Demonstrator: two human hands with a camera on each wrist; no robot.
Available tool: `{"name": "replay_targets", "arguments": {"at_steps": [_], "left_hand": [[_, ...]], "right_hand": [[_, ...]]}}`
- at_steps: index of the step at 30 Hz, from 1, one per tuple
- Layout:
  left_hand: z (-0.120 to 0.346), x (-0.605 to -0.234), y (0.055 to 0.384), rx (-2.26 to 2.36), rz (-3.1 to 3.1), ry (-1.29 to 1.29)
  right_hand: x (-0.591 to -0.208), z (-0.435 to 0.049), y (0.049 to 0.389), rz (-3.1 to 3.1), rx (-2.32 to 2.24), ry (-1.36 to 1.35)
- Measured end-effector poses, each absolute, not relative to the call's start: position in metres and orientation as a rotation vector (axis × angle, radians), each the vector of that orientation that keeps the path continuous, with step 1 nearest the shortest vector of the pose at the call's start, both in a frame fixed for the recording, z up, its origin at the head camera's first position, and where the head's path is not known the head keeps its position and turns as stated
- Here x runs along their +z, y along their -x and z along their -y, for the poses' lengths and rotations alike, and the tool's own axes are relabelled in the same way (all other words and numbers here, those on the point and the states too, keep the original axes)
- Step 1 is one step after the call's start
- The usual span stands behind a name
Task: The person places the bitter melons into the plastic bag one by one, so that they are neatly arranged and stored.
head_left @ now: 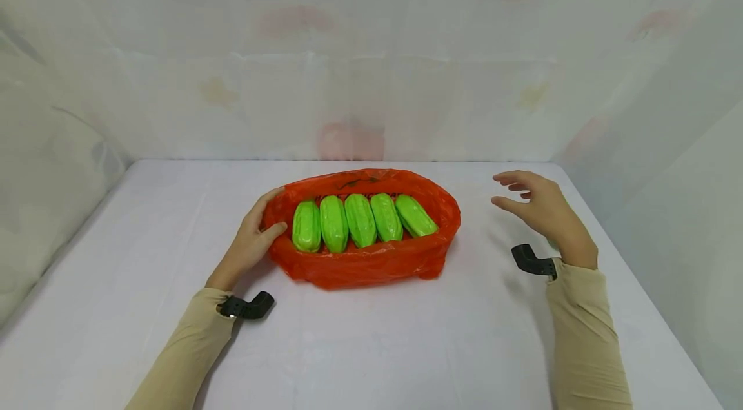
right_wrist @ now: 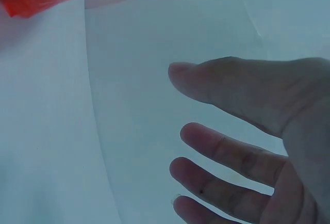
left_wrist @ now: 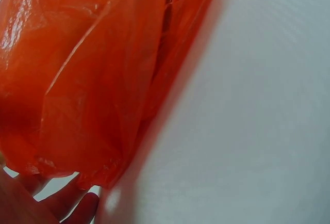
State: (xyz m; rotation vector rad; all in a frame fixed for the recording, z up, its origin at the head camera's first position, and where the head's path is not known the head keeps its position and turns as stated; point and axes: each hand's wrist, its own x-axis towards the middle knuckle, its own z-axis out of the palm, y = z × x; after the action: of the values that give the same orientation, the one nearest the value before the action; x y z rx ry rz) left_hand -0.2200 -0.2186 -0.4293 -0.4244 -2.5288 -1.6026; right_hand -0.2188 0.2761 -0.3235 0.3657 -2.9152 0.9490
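Note:
A red plastic bag (head_left: 371, 265) lies wide open at the middle of the table, its rim spread into a long oval. Inside, several glossy bright-green oblong pieces (head_left: 360, 220) with lengthwise ridges stand side by side in a row, the rightmost one slanted. My left hand (head_left: 253, 236) holds the bag's left end, thumb at the front of the rim and fingers behind it. In the left wrist view, the fingers (left_wrist: 67, 201) show at the edge of the red plastic. Right of the bag, my right hand (head_left: 536, 204) hovers over the table, fingers and thumb apart, holding nothing.
A white cloth covers the table (head_left: 371, 345). Pale fabric walls (head_left: 406, 100) with faded pink and yellow shapes stand behind it and at both sides. Dark lettering shows on the bag's inner back wall. Each wrist wears a black camera mount (head_left: 249, 305).

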Motion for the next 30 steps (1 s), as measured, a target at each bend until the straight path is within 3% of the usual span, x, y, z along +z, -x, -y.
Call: {"name": "replay_targets", "arguments": {"at_steps": [30], "left_hand": [[0.219, -0.431, 0.221, -1.588, 2.545, 0.411]], "right_hand": [[-0.347, -0.339, 0.221, 3.025, 0.976, -0.101]]}}
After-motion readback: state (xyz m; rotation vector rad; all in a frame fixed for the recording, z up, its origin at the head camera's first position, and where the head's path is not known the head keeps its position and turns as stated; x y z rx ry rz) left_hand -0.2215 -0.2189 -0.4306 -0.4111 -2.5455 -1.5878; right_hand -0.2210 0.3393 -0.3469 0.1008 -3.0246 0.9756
